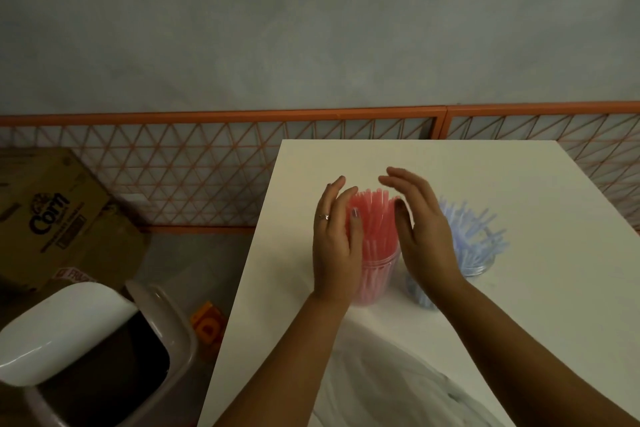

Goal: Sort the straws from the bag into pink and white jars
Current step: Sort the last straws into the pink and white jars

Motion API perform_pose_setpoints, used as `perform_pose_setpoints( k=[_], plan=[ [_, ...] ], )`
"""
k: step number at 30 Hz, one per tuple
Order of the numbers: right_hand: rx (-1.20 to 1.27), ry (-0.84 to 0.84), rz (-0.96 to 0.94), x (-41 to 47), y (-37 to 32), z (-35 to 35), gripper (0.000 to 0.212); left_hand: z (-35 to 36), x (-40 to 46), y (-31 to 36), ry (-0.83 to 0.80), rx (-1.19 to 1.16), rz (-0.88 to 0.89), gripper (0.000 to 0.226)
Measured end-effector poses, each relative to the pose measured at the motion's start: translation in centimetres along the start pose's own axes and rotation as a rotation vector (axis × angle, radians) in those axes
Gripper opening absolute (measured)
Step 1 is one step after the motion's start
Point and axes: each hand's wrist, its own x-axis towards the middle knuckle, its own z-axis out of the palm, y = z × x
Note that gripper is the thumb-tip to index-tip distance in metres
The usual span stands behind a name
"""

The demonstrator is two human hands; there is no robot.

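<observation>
A clear jar (377, 282) full of upright pink straws (375, 218) stands in the middle of the white table (519, 184). My left hand (334, 243) is cupped against the left side of the pink bundle, fingers apart. My right hand (420, 236) curves over the bundle's right side and top, fingers spread, holding nothing. Just to the right, partly behind my right hand, a second clear jar (479, 267) holds pale blue-white straws (481, 229) that fan outward. A crumpled clear plastic bag (398, 388) lies at the near edge between my forearms.
Left of the table on the floor are a white bin (86, 350) with a swing lid, a cardboard box (59, 218) and a small orange object (207, 322). An orange lattice fence (207, 166) runs behind the table against a grey wall.
</observation>
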Motion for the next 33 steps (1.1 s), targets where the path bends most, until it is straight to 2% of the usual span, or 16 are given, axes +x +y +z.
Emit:
perform_pose_setpoints(
  k=[2,5,7,10,13,16,19,20,24,28,31,33],
  plan=[
    [0.024,0.01,0.039,-1.0,0.2,0.0,0.033,0.0,-0.3,-0.3,0.001,-0.06,-0.047,0.039],
    [0.071,0.093,0.066,-2.5,0.0,-0.1,0.026,-0.2,-0.8,-0.4,-0.028,-0.139,-0.084,0.045],
    [0.046,0.072,0.064,-3.5,0.3,0.0,0.026,-0.3,-1.0,-0.3,-0.059,-0.196,-0.14,0.045],
    [-0.074,0.007,0.048,-4.6,0.7,0.2,0.034,-0.2,-1.3,-0.3,-0.138,-0.275,-0.276,0.044],
    [-0.087,-0.033,0.04,-4.9,0.5,0.3,0.044,-0.2,-1.6,-0.2,-0.209,-0.301,-0.377,0.058],
    [-0.162,-0.063,0.05,-4.6,0.1,0.3,0.058,-0.4,-1.7,-0.1,-0.209,-0.295,-0.373,0.058],
    [-0.205,-0.312,0.093,-4.4,0.2,0.4,0.07,-0.4,-1.6,-0.2,-0.263,-0.253,-0.346,0.051],
    [-0.208,-0.347,0.071,-4.5,0.2,0.5,0.073,-0.4,-1.6,-0.3,-0.28,-0.241,-0.348,0.05],
    [-0.223,-0.272,0.021,-5.5,0.0,0.8,0.078,-0.6,-2.1,-0.5,-0.269,-0.204,-0.308,0.054],
    [-0.262,-0.179,0.021,-7.7,0.0,0.1,0.08,-0.8,-3.4,-1.0,-0.23,0.001,-0.264,0.056],
    [-0.266,-0.244,0.034,-10.9,0.6,-0.7,0.086,-1.1,-5.3,-2.2,-0.174,0.114,-0.215,0.081],
    [-0.287,-0.399,0.065,-13.2,1.0,-1.4,0.093,-1.4,-6.9,-3.4,-0.179,0.155,-0.244,0.091]
  ],
)
